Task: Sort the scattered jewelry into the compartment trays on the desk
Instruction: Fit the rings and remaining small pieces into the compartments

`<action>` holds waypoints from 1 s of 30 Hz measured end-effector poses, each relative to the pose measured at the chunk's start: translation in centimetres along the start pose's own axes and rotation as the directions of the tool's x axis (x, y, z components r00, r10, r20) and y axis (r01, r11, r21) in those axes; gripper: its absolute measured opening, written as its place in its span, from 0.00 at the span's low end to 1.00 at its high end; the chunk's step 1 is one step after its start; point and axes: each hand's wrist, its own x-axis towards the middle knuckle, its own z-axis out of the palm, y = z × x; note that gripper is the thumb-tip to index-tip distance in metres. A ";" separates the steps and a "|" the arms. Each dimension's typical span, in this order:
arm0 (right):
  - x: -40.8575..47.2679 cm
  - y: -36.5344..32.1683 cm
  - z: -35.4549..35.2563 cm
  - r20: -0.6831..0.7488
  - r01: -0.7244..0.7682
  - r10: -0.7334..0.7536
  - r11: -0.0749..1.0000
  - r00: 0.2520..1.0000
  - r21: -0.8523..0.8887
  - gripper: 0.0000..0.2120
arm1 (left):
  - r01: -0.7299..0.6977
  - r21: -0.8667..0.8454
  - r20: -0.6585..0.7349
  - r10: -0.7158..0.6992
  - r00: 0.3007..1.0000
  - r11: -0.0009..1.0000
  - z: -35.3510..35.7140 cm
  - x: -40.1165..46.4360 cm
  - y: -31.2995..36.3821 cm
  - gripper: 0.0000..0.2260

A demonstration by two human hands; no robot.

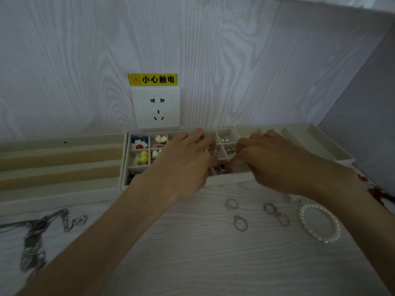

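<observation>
A white grid tray (226, 180) stands at the back of the desk, with colourful flower studs (139, 142), white heart studs (160, 138) and silver earrings (224, 138) in its cells. My left hand (183, 161) hovers over its middle, fingertips pinched on a small silver earring (215, 154). My right hand (271, 159) reaches in from the right, fingertips curled at the front cell; what they hold is hidden. On the desk lie silver rings (231, 204) (240, 223) (269, 208), a gold ring (283, 219) and a pearl bracelet (327, 239).
A long-slot tray (59, 197) sits to the left, another slotted tray (320, 144) to the right. Dark silver necklaces (34, 229) and a small chain (74, 221) lie front left. A wall socket (155, 106) under a yellow warning label (152, 79) is behind. Red-patterned fabric (376, 191) lies at the right edge.
</observation>
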 end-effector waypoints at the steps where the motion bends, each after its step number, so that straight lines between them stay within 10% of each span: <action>1: 0.0 0.1 -0.2 -0.007 -0.009 0.009 1.000 1.000 0.008 0.28 | 0.006 0.000 -0.004 -0.006 1.000 1.000 -0.2 0.0 0.0 0.13; 30: -1.2 0.9 -1.4 -0.085 -0.018 0.023 0.998 0.996 0.065 0.19 | 0.087 -0.156 0.162 -0.062 0.985 0.984 -2.4 0.6 -0.1 0.18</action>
